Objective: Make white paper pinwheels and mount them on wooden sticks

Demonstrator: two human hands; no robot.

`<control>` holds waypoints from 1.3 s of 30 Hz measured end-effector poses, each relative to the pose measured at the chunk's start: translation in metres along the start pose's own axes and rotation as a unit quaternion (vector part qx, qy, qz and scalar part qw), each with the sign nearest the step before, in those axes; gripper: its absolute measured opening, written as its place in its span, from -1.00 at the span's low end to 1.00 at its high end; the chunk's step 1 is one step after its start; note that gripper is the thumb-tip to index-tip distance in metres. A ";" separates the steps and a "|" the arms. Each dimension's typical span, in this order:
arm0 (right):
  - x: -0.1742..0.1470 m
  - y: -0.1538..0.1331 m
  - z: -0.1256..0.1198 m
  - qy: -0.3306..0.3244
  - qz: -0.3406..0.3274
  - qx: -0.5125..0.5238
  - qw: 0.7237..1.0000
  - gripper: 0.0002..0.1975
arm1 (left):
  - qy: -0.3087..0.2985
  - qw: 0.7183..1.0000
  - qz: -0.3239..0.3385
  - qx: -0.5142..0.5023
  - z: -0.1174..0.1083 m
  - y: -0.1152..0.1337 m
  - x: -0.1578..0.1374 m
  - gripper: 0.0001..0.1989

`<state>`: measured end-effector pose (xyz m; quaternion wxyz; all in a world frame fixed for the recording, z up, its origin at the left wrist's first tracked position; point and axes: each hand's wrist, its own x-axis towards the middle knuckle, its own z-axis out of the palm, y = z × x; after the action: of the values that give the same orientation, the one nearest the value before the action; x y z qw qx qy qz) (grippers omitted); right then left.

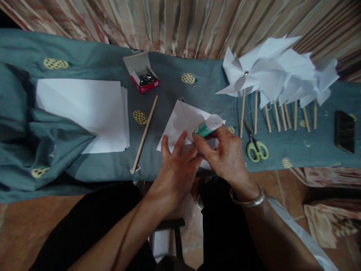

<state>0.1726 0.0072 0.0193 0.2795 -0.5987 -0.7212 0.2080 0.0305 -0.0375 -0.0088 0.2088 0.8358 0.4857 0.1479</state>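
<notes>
- Bracelet [251, 204], silver, around my right wrist [246, 186].
- My left hand [179, 167], fingers spread wide, rests on the white paper [180, 116], which lies in front of me on the teal cloth [98, 169].
- My right hand [228, 153], fingers closed around a glue stick [205, 127], holds it tilted over that paper; I cannot tell whether its tip touches.
- Scissors [257, 149] with green handles to my right; a wooden stick [144, 133] to my left.
- Farther, an open red box [149, 87] and overlapping white pinwheels [270, 71].
- Pleated curtain [183, 26] beyond.
</notes>
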 end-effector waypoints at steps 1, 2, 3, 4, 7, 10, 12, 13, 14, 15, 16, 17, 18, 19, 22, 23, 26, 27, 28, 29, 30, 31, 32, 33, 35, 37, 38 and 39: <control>0.000 0.000 0.000 0.000 0.002 0.001 1.000 -0.81 | -0.002 1.000 0.000 0.002 0.000 0.000 0.000 -0.54; 0.000 0.001 0.000 0.001 0.003 0.000 1.000 -0.81 | -0.003 1.000 0.002 0.003 0.000 0.000 0.000 -0.53; 0.000 0.001 -0.001 0.002 0.003 -0.001 1.000 -0.82 | -0.002 1.000 0.003 0.004 -0.001 0.000 0.000 -0.52; 0.000 0.002 -0.001 0.004 0.002 -0.003 1.000 -0.82 | -0.001 1.000 0.005 0.005 -0.001 0.000 0.000 -0.51; 0.000 0.003 -0.001 0.011 -0.001 -0.005 1.000 -0.83 | 0.005 1.000 0.008 0.009 0.000 0.000 0.000 -0.53; 0.000 0.004 -0.002 0.012 0.000 -0.004 1.000 -0.85 | 0.011 1.000 0.007 0.009 0.001 -0.001 0.000 -0.56; 0.001 0.004 -0.002 0.011 0.001 -0.004 1.000 -0.85 | 0.011 1.000 0.008 0.004 0.001 -0.001 0.001 -0.59; 0.001 0.004 -0.003 0.011 0.002 -0.004 1.000 -0.85 | 0.010 1.000 0.008 0.001 0.001 -0.001 0.001 -0.60; 0.001 0.005 -0.003 0.012 0.003 -0.004 1.000 -0.85 | 0.008 1.000 0.008 -0.001 0.001 -0.001 0.001 -0.61; 0.001 0.005 -0.003 0.011 0.004 -0.005 1.000 -0.84 | 0.008 1.000 0.007 -0.002 0.001 -0.001 0.001 -0.62; 0.002 0.005 -0.003 0.011 0.006 -0.007 1.000 -0.84 | 0.010 1.000 0.006 -0.003 0.000 0.000 0.001 -0.62; 0.002 0.005 -0.003 0.012 0.007 -0.009 1.000 -0.84 | 0.011 1.000 0.005 -0.003 0.000 0.000 0.001 -0.63; 0.002 0.006 -0.003 0.013 0.008 -0.011 1.000 -0.83 | 0.011 1.000 0.005 -0.002 -0.001 0.001 0.000 -0.64; 0.002 0.006 -0.003 0.014 0.008 -0.012 1.000 -0.83 | 0.010 1.000 0.006 -0.002 -0.002 0.001 0.000 -0.64; 0.002 0.007 -0.003 0.014 0.009 -0.013 1.000 -0.80 | 0.006 1.000 0.005 -0.005 -0.003 0.001 -0.001 -0.66; 0.003 0.007 -0.003 0.014 0.009 -0.014 1.000 -0.80 | 0.009 1.000 0.005 -0.007 -0.003 0.001 -0.001 -0.67; 0.003 0.008 -0.003 0.017 0.008 -0.017 1.000 -0.79 | 0.021 1.000 0.009 -0.013 0.000 -0.001 0.000 -0.69; 0.003 0.008 -0.003 0.018 0.007 -0.017 1.000 -0.79 | 0.023 1.000 0.010 -0.014 0.001 -0.001 0.001 -0.69; 0.004 0.008 -0.003 0.019 0.005 -0.015 1.000 -0.78 | 0.024 1.000 0.010 -0.014 0.001 -0.001 0.001 -0.69; 0.004 0.009 -0.002 0.020 0.004 -0.015 1.000 -0.78 | 0.023 1.000 0.009 -0.012 0.002 -0.001 0.001 -0.68; 0.004 0.009 -0.002 0.021 0.004 -0.014 1.000 -0.77 | 0.022 1.000 0.008 -0.011 0.001 -0.001 0.001 -0.68; 0.004 0.009 -0.002 0.022 0.004 -0.014 1.000 -0.77 | 0.021 1.000 0.007 -0.009 0.000 -0.001 0.001 -0.68; 0.004 0.009 -0.002 0.024 0.004 -0.014 1.000 -0.76 | 0.018 1.000 0.006 -0.007 -0.001 0.000 0.001 -0.68; 0.005 0.009 -0.001 0.026 0.006 -0.013 1.000 -0.76 | 0.016 1.000 0.006 -0.006 -0.002 0.001 0.001 -0.68; 0.006 0.009 -0.001 0.031 0.011 -0.010 0.999 -0.74 | 0.013 1.000 0.005 -0.005 -0.003 0.001 0.001 -0.70; 0.006 0.009 0.000 0.036 0.014 -0.010 0.999 -0.74 | 0.015 1.000 0.006 -0.003 -0.003 0.001 0.001 -0.70; 0.007 0.009 0.000 0.038 0.014 -0.012 0.999 -0.74 | 0.017 1.000 0.008 -0.001 -0.002 0.001 0.001 -0.70; 0.007 0.009 0.000 0.039 0.013 -0.013 0.999 -0.74 | 0.018 1.000 0.009 0.001 -0.001 0.000 0.001 -0.70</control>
<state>0.1785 0.0157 0.0143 0.2967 -0.6196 -0.7043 0.1790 0.0308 -0.0366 -0.0077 0.1980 0.8374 0.4821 0.1648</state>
